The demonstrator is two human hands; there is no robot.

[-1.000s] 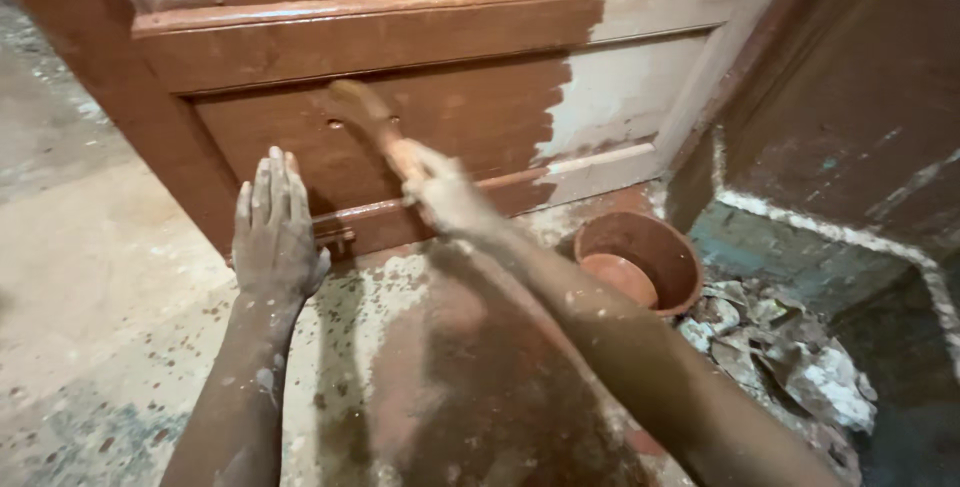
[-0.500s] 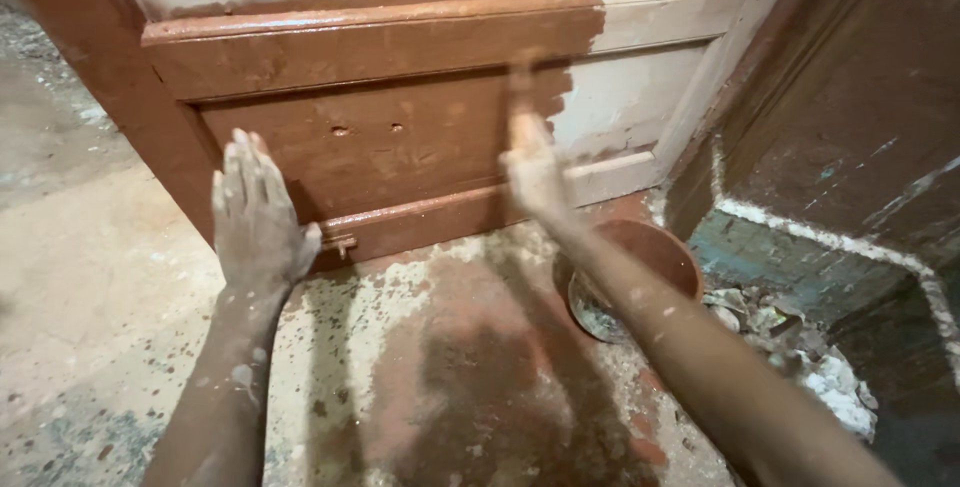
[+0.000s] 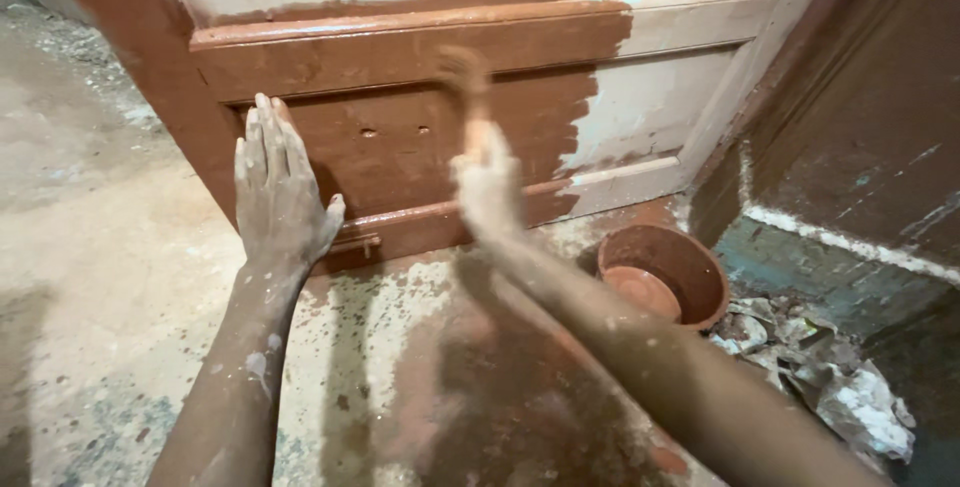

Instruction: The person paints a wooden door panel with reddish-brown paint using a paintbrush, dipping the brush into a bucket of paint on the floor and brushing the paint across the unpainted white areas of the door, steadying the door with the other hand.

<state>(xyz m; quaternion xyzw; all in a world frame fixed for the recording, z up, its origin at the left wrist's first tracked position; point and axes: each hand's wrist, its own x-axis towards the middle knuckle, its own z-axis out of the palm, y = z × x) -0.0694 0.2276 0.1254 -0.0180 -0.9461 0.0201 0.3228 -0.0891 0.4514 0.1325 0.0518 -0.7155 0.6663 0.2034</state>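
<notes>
Low in the frame, two paint-flecked forearms reach up over the spattered floor (image 3: 90,277). At right of centre sits a bowl (image 3: 664,275) of brown paint, near crumpled paper (image 3: 830,377). The left hand (image 3: 280,192) lies flat, fingers spread, against the door (image 3: 400,137). The right hand (image 3: 487,187), blurred, is closed around a brush (image 3: 468,87) at the half-painted panel in the upper centre.

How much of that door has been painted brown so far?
Done: the left and middle of the door are brown, rail and recessed panel included. In hand: the right hand holds a blurred brush on the panel near the paint edge, while the left hand lies flat against the door. Left: the pale right part and the upper area. A bowl of paint sits nearby.
</notes>
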